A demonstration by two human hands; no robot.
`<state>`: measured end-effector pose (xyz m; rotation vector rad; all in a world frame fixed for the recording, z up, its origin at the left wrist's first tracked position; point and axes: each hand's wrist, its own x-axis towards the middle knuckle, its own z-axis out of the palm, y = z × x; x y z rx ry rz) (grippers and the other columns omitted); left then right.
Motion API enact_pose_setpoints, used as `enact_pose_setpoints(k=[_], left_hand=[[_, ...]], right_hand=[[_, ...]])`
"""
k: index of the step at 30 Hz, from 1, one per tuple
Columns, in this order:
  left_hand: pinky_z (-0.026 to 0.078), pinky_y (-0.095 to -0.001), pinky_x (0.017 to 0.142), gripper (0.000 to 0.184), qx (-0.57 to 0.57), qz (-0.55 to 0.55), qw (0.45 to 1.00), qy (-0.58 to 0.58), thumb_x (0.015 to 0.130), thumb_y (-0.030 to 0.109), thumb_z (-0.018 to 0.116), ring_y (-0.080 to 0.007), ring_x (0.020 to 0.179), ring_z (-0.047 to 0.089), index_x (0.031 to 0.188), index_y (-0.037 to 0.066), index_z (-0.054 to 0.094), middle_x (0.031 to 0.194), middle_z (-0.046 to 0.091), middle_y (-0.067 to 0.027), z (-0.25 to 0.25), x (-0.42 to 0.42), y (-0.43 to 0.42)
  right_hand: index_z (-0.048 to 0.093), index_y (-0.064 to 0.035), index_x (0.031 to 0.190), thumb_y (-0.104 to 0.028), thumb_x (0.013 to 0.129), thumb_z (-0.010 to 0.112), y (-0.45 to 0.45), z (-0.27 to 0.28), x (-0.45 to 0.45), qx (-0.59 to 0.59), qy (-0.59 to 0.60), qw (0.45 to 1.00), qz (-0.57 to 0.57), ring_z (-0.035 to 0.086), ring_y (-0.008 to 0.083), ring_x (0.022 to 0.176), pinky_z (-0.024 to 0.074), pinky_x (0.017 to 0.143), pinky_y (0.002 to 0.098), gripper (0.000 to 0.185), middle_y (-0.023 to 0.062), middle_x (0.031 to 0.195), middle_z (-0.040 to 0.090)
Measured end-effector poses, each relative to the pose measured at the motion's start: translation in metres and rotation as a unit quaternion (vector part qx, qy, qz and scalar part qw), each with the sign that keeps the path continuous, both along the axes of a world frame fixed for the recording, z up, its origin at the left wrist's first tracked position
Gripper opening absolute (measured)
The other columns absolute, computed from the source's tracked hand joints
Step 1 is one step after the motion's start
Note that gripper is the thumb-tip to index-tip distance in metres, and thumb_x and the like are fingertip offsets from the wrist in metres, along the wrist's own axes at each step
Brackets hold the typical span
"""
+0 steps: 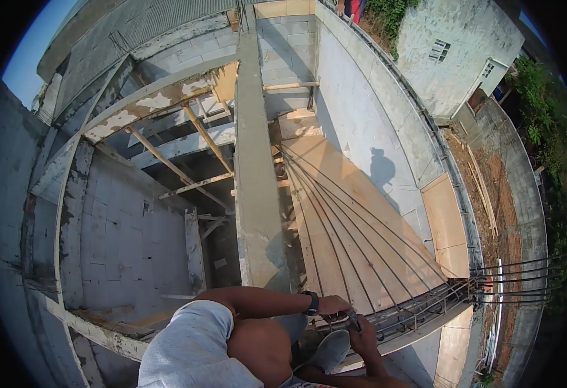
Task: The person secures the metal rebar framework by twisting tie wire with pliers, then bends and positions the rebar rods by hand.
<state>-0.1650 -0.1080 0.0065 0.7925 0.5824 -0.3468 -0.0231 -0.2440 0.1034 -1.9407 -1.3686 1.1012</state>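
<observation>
My left hand (335, 305), with a dark watch on the wrist, is closed at the near ends of the steel reinforcing bars (345, 244). What its fingers pinch is too small to make out. Close beside it, my right hand (363, 335) is wrapped round a small dark metal hand tool (353, 319), whose kind I cannot tell. Both hands are over the rebar cage (412, 310) that runs along the beam form. The bars fan out across a plywood panel (354, 213) toward its far narrow end. My shoe (332, 350) is just below the hands.
A narrow concrete beam (259, 142) runs away from me, left of the plywood. Left of it lies a deep opening with wooden props (206, 136) and block walls (128, 226). Bar ends (522, 278) jut out at the right. Part of another person (354, 8) shows at the top.
</observation>
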Motion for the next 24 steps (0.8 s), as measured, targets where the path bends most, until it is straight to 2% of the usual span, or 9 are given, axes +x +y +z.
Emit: enact_pose_setpoints(k=[1,4,5,8,12,13,15,21,24], left_hand=[[0.054,-0.0299,0.054,0.042,0.000,-0.002,1.000,-0.004,0.097,0.044,0.051,-0.0117,0.057,0.060,0.081,0.007,0.062,0.070,0.059,-0.0002,0.000,-0.001,0.000],[0.054,-0.0292,0.054,0.040,0.039,0.028,0.999,-0.011,0.098,0.041,0.049,-0.0117,0.058,0.061,0.083,0.006,0.062,0.071,0.059,-0.0002,0.007,-0.005,-0.001],[0.054,-0.0282,0.056,0.034,0.039,0.027,0.999,-0.013,0.099,0.037,0.051,-0.0116,0.061,0.063,0.090,0.005,0.062,0.075,0.062,-0.0010,0.008,-0.005,0.000],[0.055,-0.0278,0.058,0.029,0.092,0.053,0.994,-0.024,0.099,0.033,0.055,-0.0113,0.062,0.063,0.095,0.005,0.061,0.079,0.064,-0.0015,0.010,-0.007,-0.004],[0.055,-0.0281,0.066,0.025,0.203,0.048,0.973,-0.099,0.096,0.030,0.062,-0.0106,0.077,0.064,0.103,0.006,0.061,0.090,0.065,-0.0034,0.027,-0.009,-0.002],[0.054,-0.0274,0.068,0.027,0.196,0.021,0.976,-0.089,0.095,0.029,0.063,-0.0112,0.081,0.066,0.107,0.005,0.058,0.094,0.067,-0.0038,0.040,-0.009,0.001],[0.053,-0.0275,0.068,0.029,0.198,0.026,0.976,-0.090,0.093,0.029,0.065,-0.0116,0.082,0.066,0.108,0.006,0.058,0.095,0.066,-0.0040,0.042,-0.008,0.002],[0.052,-0.0275,0.068,0.025,0.215,0.060,0.970,-0.098,0.093,0.022,0.066,-0.0110,0.083,0.063,0.109,0.006,0.056,0.095,0.062,-0.0029,0.028,-0.008,0.001],[0.051,-0.0271,0.068,0.024,0.244,0.063,0.963,-0.100,0.092,0.018,0.066,-0.0102,0.083,0.063,0.109,0.005,0.055,0.095,0.061,-0.0028,0.027,-0.005,-0.001]], right_hand=[[0.058,-0.0010,0.089,-0.022,0.088,0.063,0.000,0.001,0.001,0.003,-0.008,1.000,0.010,0.058,0.0305,0.063,0.0447,0.060,0.0396,0.022,0.0167,0.069,0.059],[0.059,-0.0012,0.090,-0.023,0.088,0.064,0.003,0.007,-0.001,-0.016,-0.017,1.000,0.000,0.059,0.0320,0.065,0.0452,0.061,0.0399,0.022,0.0178,0.071,0.060],[0.059,-0.0010,0.091,-0.023,0.089,0.063,0.002,0.009,-0.003,-0.020,-0.005,1.000,-0.013,0.060,0.0332,0.067,0.0458,0.063,0.0404,0.023,0.0185,0.073,0.060],[0.060,-0.0005,0.094,-0.025,0.089,0.063,0.003,0.011,-0.005,-0.026,0.031,0.998,-0.051,0.063,0.0365,0.074,0.0474,0.068,0.0419,0.025,0.0205,0.078,0.062],[0.061,-0.0013,0.097,-0.027,0.092,0.061,0.006,0.013,-0.003,-0.067,0.071,0.991,-0.094,0.064,0.0269,0.073,0.0478,0.069,0.0383,0.027,0.0150,0.078,0.065],[0.061,-0.0016,0.097,-0.028,0.092,0.060,0.004,0.006,-0.001,-0.059,0.098,0.988,-0.105,0.064,0.0251,0.073,0.0477,0.069,0.0376,0.027,0.0137,0.078,0.065],[0.061,-0.0022,0.097,-0.030,0.093,0.060,0.002,-0.009,0.001,-0.044,0.154,0.980,-0.119,0.063,0.0214,0.072,0.0476,0.068,0.0362,0.028,0.0112,0.077,0.065],[0.061,-0.0024,0.097,-0.030,0.092,0.061,0.000,-0.006,0.008,-0.070,0.114,0.980,-0.146,0.062,0.0189,0.071,0.0477,0.067,0.0350,0.028,0.0091,0.076,0.065],[0.061,-0.0026,0.094,-0.028,0.092,0.063,0.002,0.000,0.008,-0.034,0.131,0.977,-0.163,0.056,0.0123,0.069,0.0450,0.065,0.0316,0.025,0.0053,0.075,0.060]])
